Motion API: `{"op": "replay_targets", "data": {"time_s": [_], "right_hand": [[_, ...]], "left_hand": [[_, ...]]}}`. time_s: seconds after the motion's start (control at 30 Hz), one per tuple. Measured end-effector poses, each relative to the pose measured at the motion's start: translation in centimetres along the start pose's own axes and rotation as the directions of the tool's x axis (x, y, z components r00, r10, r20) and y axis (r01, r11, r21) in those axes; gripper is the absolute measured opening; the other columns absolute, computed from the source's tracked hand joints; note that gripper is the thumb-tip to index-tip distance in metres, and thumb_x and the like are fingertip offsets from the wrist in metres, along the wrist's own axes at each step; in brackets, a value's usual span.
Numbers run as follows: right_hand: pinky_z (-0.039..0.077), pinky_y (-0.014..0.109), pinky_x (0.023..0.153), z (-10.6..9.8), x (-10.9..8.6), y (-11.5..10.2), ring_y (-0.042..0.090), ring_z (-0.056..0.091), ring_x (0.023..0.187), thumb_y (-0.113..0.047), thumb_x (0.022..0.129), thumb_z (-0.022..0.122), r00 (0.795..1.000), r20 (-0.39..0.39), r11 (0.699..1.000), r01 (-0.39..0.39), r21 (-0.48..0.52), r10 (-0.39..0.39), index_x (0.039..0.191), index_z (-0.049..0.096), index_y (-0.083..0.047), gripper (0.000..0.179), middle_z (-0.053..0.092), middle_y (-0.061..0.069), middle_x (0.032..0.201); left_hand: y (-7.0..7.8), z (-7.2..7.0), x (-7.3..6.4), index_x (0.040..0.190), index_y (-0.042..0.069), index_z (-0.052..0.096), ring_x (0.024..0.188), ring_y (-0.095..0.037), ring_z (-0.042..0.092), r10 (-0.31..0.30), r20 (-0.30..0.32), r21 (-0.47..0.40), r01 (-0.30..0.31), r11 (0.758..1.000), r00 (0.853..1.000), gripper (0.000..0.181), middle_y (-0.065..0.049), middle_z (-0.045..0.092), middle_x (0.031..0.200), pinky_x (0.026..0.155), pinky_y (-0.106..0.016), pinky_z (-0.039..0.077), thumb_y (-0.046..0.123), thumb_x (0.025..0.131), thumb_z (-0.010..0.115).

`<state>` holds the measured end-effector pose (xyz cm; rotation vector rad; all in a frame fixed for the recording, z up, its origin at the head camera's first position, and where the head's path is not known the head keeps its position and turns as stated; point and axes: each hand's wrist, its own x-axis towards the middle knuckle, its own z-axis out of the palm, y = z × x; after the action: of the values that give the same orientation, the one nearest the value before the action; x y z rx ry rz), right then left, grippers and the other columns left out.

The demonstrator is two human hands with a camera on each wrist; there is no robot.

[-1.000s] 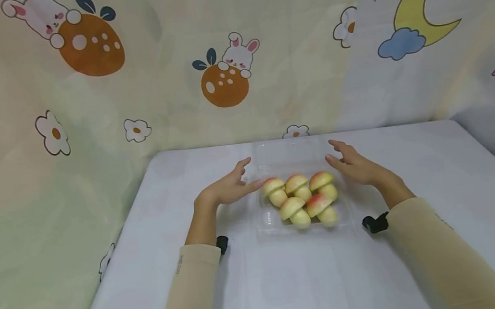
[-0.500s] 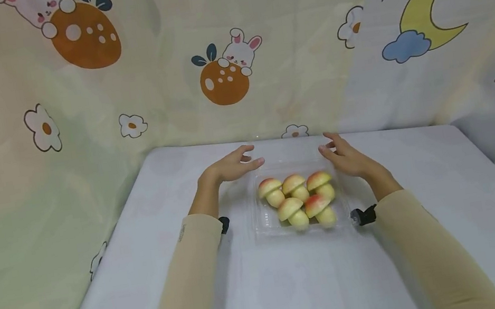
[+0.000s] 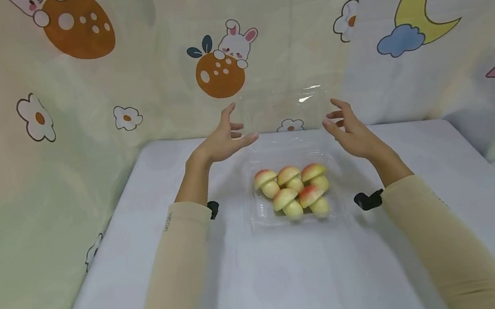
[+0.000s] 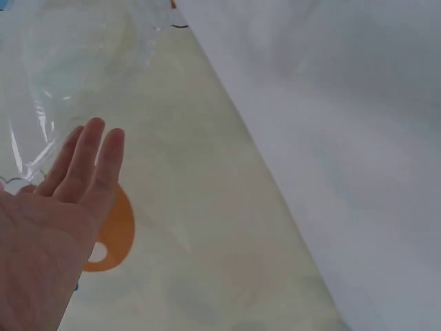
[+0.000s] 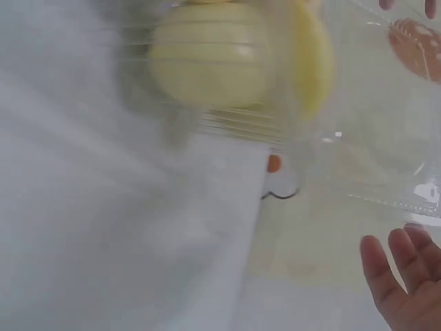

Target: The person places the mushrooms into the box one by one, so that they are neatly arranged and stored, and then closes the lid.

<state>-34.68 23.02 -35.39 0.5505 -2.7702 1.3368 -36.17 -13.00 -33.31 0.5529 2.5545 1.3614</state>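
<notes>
A clear plastic clamshell box (image 3: 262,221) stands on the table, its transparent lid (image 3: 285,103) raised at the back. Inside the box lie several mushroom-shaped pieces (image 3: 290,197) with yellow-and-red caps and pale stems; one looms large and blurred as a pale yellow piece (image 5: 210,58) in the right wrist view. My left hand (image 3: 221,139) is beside the lid's left side, fingers extended and thumb apart. On the other side is my right hand (image 3: 352,131), fingers loosely bent near the lid's right edge. Whether either hand touches the clear lid cannot be made out.
A white-covered table (image 3: 257,286) bears the box. Behind it hangs a printed cloth (image 3: 158,71) with rabbits, flowers and a moon. Each wrist carries a small black device, as with the black camera mount (image 3: 368,200) at the right cuff.
Both hands have risen and moved away from me, farther toward the back of the table. The lid now shows higher, against the backdrop cloth. The mushroom-shaped pieces keep their arrangement.
</notes>
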Motion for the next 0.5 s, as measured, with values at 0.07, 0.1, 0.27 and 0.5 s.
{"op": "replay_targets", "data": {"time_s": [0.07,0.1,0.27,0.5], "right_hand": [[0.043,0.054,0.098,-0.4,-0.1,-0.8,0.041,0.042,0.128,-0.041,0.11,0.042,0.999,-0.049,1.0,0.022,0.004,-0.022,0.164,0.001,-0.016,0.072,0.035,0.026,0.155],[0.043,0.049,0.094,-0.6,-0.2,-1.3,0.038,0.043,0.124,-0.041,0.11,0.042,0.997,-0.072,0.999,0.039,0.005,-0.038,0.164,0.003,-0.016,0.071,0.037,0.024,0.155],[0.043,0.032,0.082,-1.4,-1.0,-3.0,0.026,0.044,0.113,-0.039,0.11,0.041,0.985,-0.147,0.995,0.094,0.017,-0.09,0.164,0.01,-0.02,0.065,0.043,0.017,0.151],[0.043,0.028,0.079,-1.4,-2.9,-3.6,0.019,0.047,0.106,-0.039,0.111,0.039,0.97,-0.222,0.995,0.102,0.007,-0.098,0.159,0.032,-0.017,0.053,0.049,0.016,0.149]], "left_hand": [[0.8,-0.6,-0.4,0.163,0.032,-0.008,0.145,-0.03,0.045,0.032,-0.043,0.007,-0.032,0.999,0.999,0.11,-0.014,0.041,0.159,0.115,-0.051,0.043,0.055,0.092,0.071],[1.3,-1.0,-0.6,0.164,0.031,-0.006,0.144,-0.028,0.046,0.047,-0.066,0.02,-0.046,0.999,0.997,0.108,-0.012,0.043,0.158,0.114,-0.05,0.045,0.056,0.092,0.071],[2.9,-2.2,-2.2,0.163,0.02,0.023,0.139,-0.021,0.051,0.144,-0.122,0.137,-0.127,0.982,0.982,0.088,-0.003,0.048,0.155,0.113,-0.042,0.047,0.053,0.096,0.068],[3.7,-1.7,-4.9,0.151,0.011,0.047,0.133,-0.023,0.054,0.218,-0.102,0.183,-0.197,0.963,0.971,0.07,-0.003,0.048,0.151,0.111,-0.041,0.048,0.042,0.094,0.075]]}}
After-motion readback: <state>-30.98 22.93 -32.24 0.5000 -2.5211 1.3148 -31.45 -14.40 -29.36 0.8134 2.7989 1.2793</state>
